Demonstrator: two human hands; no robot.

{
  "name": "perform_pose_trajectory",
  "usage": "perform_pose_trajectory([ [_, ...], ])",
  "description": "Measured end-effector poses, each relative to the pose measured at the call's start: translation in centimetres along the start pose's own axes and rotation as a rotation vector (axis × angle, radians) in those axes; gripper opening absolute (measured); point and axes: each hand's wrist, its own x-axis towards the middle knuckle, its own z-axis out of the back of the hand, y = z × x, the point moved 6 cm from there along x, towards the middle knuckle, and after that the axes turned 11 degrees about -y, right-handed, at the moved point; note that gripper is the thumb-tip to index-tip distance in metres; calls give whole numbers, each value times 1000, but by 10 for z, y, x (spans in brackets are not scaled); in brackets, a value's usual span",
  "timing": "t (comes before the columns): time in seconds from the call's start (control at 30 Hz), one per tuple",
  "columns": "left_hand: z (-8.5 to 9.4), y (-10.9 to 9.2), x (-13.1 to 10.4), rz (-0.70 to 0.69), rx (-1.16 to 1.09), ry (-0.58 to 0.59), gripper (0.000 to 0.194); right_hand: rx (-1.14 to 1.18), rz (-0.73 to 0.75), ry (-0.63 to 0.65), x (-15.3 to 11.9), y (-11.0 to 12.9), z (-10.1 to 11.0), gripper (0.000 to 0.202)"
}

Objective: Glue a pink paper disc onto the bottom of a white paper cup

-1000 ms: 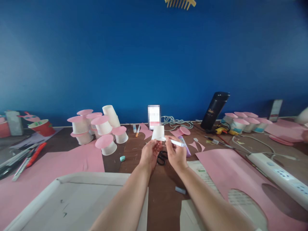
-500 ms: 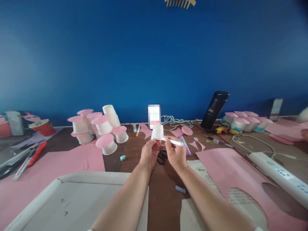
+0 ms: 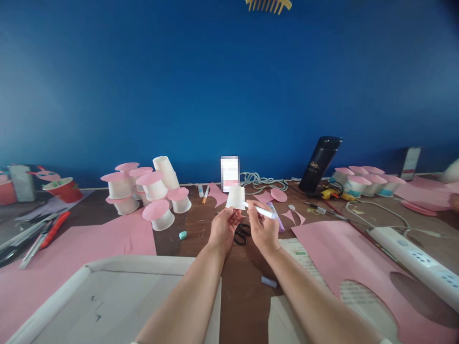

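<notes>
My left hand (image 3: 225, 225) pinches the lower edge of a small white paper cup (image 3: 235, 198), held upside down in front of me. In my right hand (image 3: 263, 227) is a white marker (image 3: 264, 211), its tip at the cup's right side; whether it touches cannot be made out. Black-handled scissors (image 3: 242, 234) lie on the table below my hands. A purple glue stick (image 3: 276, 217) is partly hidden behind my right hand. A loose pale marker cap (image 3: 268, 282) rests nearer me, between my forearms.
White cups topped with pink paper discs (image 3: 156, 210) stand in a group at left. Pink paper sheets (image 3: 333, 248) lie on both sides. At right are a power strip (image 3: 416, 255) and a black flask (image 3: 319, 165). A red utility knife (image 3: 53, 231) lies far left.
The cup has tilted slightly and shifted a little to the right. The marker tip has moved from the cup's lower edge up to its right side.
</notes>
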Motion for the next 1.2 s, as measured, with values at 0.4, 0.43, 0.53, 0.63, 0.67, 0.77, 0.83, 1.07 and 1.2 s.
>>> perform_pose_trajectory([
  [0.4,-2,0,-1,-22,51,37,8,-17,19,22,0,3,-2,24],
  [0.43,-2,0,-1,-22,53,42,7,-20,21,27,0,3,-2,24],
  [0.53,-2,1,-1,-24,60,46,7,-20,30,37,0,3,-3,24],
  [0.63,-2,0,0,-22,68,31,7,-29,42,31,1,3,-2,24],
  [0.67,-1,0,0,-23,69,25,7,-33,41,29,1,2,-2,24],
  [0.77,-1,-1,0,-26,64,17,7,-45,34,28,1,1,-2,25],
  [0.83,-1,-1,-1,-27,59,18,7,-46,37,27,1,1,-1,25],
  [1.07,0,0,0,-24,57,24,6,-40,44,25,0,4,-2,24],
  [1.2,0,0,0,-16,52,29,8,-18,49,31,-1,4,-2,22],
])
